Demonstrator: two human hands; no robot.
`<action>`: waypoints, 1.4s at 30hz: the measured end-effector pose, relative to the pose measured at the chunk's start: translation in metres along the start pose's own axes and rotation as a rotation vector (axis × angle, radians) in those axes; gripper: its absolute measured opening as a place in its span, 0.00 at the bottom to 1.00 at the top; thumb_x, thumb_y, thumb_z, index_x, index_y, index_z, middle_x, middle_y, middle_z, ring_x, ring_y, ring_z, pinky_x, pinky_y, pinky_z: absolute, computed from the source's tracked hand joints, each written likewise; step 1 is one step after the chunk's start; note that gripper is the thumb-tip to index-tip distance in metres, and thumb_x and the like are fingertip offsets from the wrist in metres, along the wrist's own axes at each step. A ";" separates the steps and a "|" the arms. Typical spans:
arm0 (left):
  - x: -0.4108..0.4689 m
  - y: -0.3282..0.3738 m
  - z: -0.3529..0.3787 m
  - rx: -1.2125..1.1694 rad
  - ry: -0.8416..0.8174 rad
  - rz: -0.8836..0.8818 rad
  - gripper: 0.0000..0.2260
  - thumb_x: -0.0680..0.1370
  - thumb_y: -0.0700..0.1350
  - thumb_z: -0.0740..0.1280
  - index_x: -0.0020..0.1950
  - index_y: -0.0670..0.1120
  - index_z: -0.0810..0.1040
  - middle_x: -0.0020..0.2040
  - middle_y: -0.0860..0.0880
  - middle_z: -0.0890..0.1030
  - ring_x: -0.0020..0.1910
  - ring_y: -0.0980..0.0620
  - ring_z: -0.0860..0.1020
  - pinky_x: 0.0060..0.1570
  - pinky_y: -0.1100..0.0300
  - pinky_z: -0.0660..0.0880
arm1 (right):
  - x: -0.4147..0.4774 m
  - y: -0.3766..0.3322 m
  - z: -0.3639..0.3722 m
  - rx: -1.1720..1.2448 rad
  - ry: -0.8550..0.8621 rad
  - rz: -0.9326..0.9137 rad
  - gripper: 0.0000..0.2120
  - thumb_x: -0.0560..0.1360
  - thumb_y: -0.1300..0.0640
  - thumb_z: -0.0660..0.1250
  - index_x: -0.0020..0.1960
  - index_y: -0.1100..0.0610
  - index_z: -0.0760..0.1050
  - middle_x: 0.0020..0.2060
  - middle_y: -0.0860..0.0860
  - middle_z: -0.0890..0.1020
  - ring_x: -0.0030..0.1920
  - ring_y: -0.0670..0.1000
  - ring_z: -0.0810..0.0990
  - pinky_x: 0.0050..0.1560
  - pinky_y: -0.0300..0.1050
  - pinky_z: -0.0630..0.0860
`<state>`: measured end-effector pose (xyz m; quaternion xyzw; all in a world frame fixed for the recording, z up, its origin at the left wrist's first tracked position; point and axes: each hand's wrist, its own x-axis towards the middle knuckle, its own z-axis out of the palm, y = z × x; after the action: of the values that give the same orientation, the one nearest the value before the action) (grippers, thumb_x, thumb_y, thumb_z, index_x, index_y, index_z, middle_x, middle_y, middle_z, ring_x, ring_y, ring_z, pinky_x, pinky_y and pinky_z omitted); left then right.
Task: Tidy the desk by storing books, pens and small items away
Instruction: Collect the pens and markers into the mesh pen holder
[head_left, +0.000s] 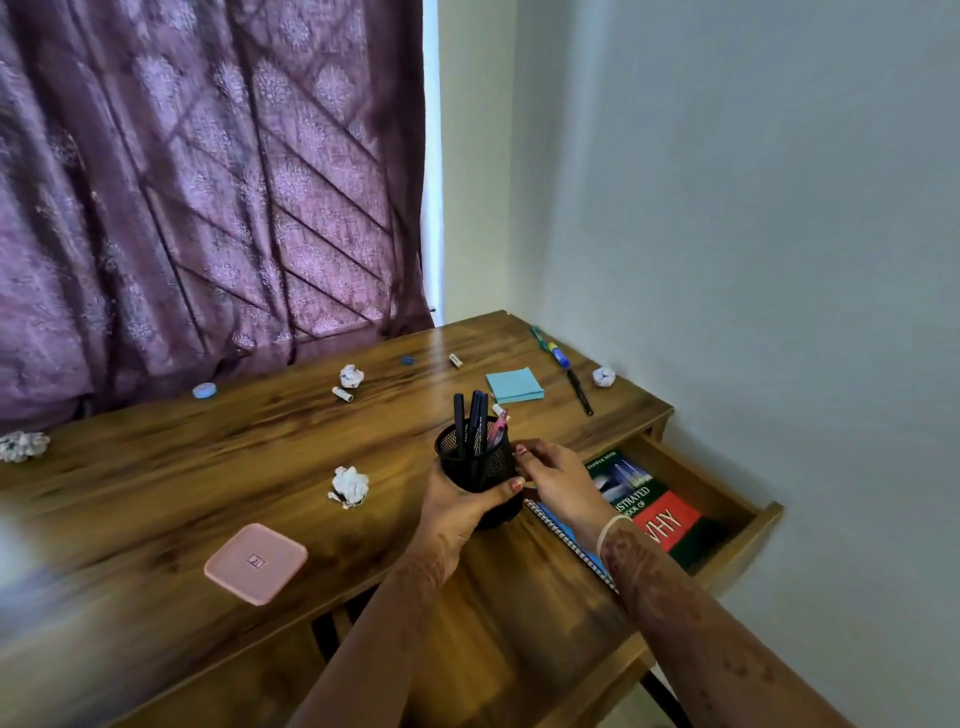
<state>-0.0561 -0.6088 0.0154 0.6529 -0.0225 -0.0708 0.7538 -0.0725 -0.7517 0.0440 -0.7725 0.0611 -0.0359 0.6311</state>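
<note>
Mesh cup (475, 462) was gripped by left hand (457, 512); grasp of right hand (558, 480) was indeterminate. Pen loading probable; next move required markers (560, 356) at 1 o'clock

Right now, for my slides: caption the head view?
Left hand holds a black mesh pen holder at the wooden desk, right hand at its rim, beside an open drawer of books.

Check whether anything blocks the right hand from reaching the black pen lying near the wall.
Nothing visible does. Only bare desk lies between the right hand, at the rim of the pen cup, and the black pen. The blue sticky notes lie flat, left of that path.
</note>
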 end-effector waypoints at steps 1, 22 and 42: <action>0.011 -0.005 -0.001 0.033 -0.007 0.001 0.44 0.51 0.51 0.86 0.65 0.50 0.74 0.58 0.51 0.83 0.59 0.52 0.80 0.61 0.45 0.76 | 0.010 0.001 0.000 0.005 -0.012 0.007 0.09 0.81 0.58 0.59 0.53 0.56 0.79 0.49 0.53 0.84 0.51 0.49 0.82 0.58 0.48 0.78; 0.142 -0.034 -0.069 0.262 0.437 0.040 0.39 0.59 0.47 0.83 0.64 0.54 0.66 0.58 0.58 0.75 0.60 0.56 0.75 0.58 0.60 0.72 | 0.218 0.039 0.097 -0.052 -0.178 0.119 0.08 0.75 0.52 0.64 0.46 0.53 0.82 0.43 0.50 0.86 0.47 0.51 0.84 0.52 0.58 0.81; 0.229 -0.046 -0.062 0.312 0.736 0.160 0.36 0.59 0.60 0.79 0.64 0.57 0.71 0.57 0.61 0.80 0.58 0.64 0.78 0.58 0.59 0.77 | 0.431 0.057 0.146 -1.216 -0.366 -0.539 0.26 0.80 0.59 0.54 0.77 0.52 0.56 0.75 0.60 0.58 0.68 0.64 0.68 0.65 0.54 0.67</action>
<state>0.1742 -0.5859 -0.0526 0.7374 0.1876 0.2307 0.6065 0.3706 -0.6808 -0.0502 -0.9711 -0.2313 -0.0197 0.0550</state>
